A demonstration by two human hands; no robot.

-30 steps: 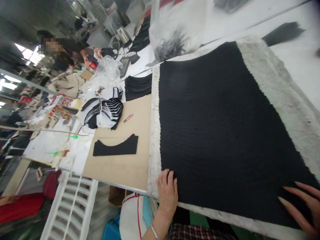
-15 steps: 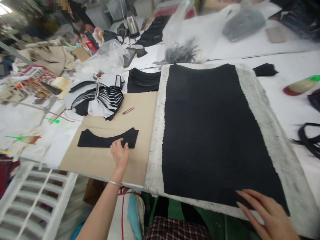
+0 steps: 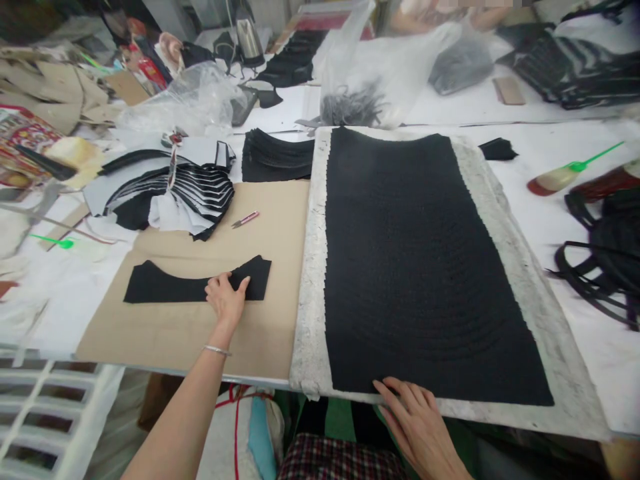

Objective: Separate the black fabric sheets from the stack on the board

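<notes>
A curved black fabric piece lies on a brown cardboard sheet at the left of the table. My left hand rests on the piece's right part with the fingers pressed onto it. A large black fabric panel lies on a white fuzzy mat in the middle. My right hand lies open and flat at the mat's near edge, fingertips touching the bottom of the black panel.
A small pink clipper lies on the cardboard. Behind it are striped black and white pieces, a stack of black cut pieces and clear plastic bags. A green-tipped glue bottle and black straps lie at the right.
My left hand left the mat's near left corner and reached onto the curved black piece. My right hand slid left along the mat's near edge. The view swung toward the right.
</notes>
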